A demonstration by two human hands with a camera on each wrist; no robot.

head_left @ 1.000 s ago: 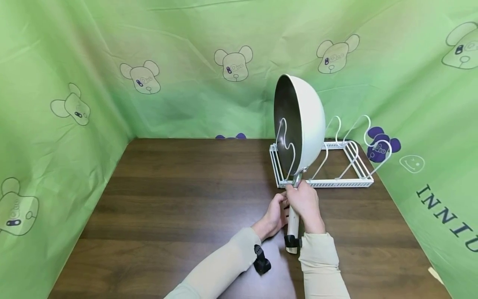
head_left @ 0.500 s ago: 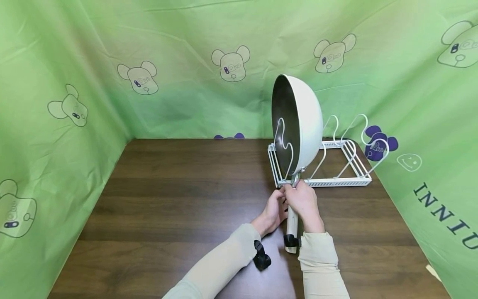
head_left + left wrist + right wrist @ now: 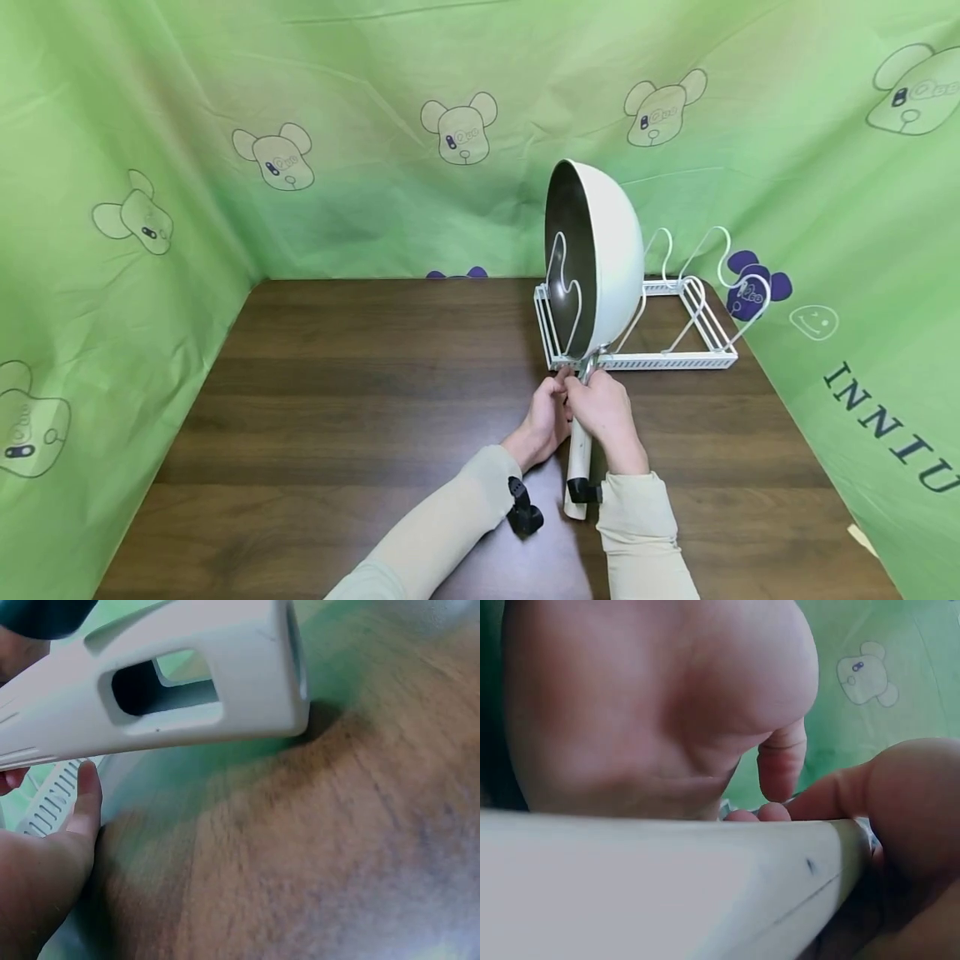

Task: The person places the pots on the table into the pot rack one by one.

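Note:
A wok, white outside and dark inside, stands on its edge in the left part of a white wire rack, its open side facing left. Its pale handle points toward me. My right hand grips the handle close to the pan. On the handle's left side is my left hand, thumb straight and reaching up to the rack's front bar. Its other fingers are hidden behind the handle, and I cannot tell what they hold. The left wrist view shows the slotted handle end above the table.
The rack's other white wire dividers rise to the right of the wok. A brown wooden table lies under everything. Green printed cloth hangs close behind and on both sides. A small pale strip lies at the table's right edge.
The wok has dropped slightly and come a little toward me, its handle end lower. My right hand moved with it. My left thumb has shifted up toward the rack's front bar.

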